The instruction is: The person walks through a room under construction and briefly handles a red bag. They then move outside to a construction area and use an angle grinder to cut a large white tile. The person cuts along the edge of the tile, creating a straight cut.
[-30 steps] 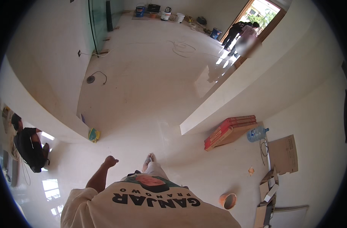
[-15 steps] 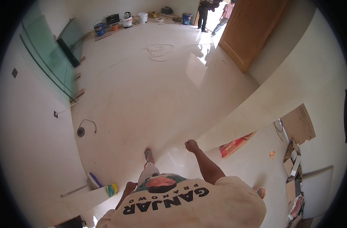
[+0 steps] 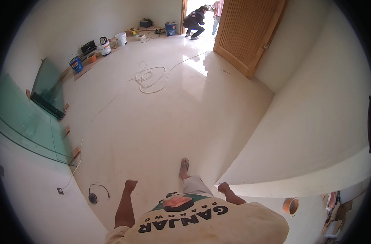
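My left hand (image 3: pixel 131 186) hangs over the floor to the left of my body, its fingers curled closed; I see nothing in it. On the other side, my right hand (image 3: pixel 223 187) is closed near the corner of the white wall. A tiny pale tip shows at its fingers, too small to name. Between the hands, my sandalled foot (image 3: pixel 185 166) is out in front on the pale floor (image 3: pixel 161 130).
A white cable (image 3: pixel 146 81) lies coiled ahead. Glass panels (image 3: pixel 35 126) lean at left, near a round dark corded thing (image 3: pixel 93 198). Buckets (image 3: pixel 170 29) line the far wall. A person (image 3: pixel 194 22) crouches by the wooden door (image 3: pixel 248 34). An orange bucket (image 3: pixel 291 206) is at right.
I have moved forward toward the door. My left hand has swung forward into fuller view, and my right hand has swung back. The person in the doorway has gone from standing to crouching.
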Demonstrator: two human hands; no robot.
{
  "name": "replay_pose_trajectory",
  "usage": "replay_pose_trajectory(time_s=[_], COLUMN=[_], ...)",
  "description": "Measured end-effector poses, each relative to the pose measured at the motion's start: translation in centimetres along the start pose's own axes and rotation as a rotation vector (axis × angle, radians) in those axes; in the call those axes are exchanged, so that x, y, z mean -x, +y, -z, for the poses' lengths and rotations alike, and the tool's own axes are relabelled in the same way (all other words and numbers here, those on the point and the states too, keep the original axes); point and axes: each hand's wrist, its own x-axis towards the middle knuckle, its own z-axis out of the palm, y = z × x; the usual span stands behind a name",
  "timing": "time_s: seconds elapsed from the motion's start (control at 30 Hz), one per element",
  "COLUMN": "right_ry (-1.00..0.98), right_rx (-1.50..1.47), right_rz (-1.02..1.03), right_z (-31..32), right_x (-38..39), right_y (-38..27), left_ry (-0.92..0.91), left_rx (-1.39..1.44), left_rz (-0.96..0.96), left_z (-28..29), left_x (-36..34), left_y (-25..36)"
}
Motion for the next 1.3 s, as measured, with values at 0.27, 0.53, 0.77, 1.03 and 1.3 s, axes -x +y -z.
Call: replay_pose_trajectory(time_s=[0.27,0.53,0.77,1.03,1.3], right_ry=[-0.115,0.379,0.346,0.299,0.012], right_rx=[-0.218,-0.326,-0.374,-0.401,-0.471], right_rz=[-0.199,-0.05,-0.062,-0.324,-0.539], right_z=[17.1,47.3,62.8,71.8,75.0], right_x=[-14.2,-37.8,-54.8,-63.4,-75.6], right_y=[-2.8,-11.4,-15.6,-11.7,-7.2], left_ry=[-0.271,-0.571,-0.479,-0.443,-0.39], left_rx=[0.647,-0.131,0.24,0.154,0.279], left_rz=[0.661,-0.186,0.552,0.437,0.143], left_z=[0.8,6.4,10.9,24.6,29.2], left_x=[-21.4,-39.0,-60.1,-93.9,-123.9], left_y=[13.8,19.1,20.4,31.2,46.0])
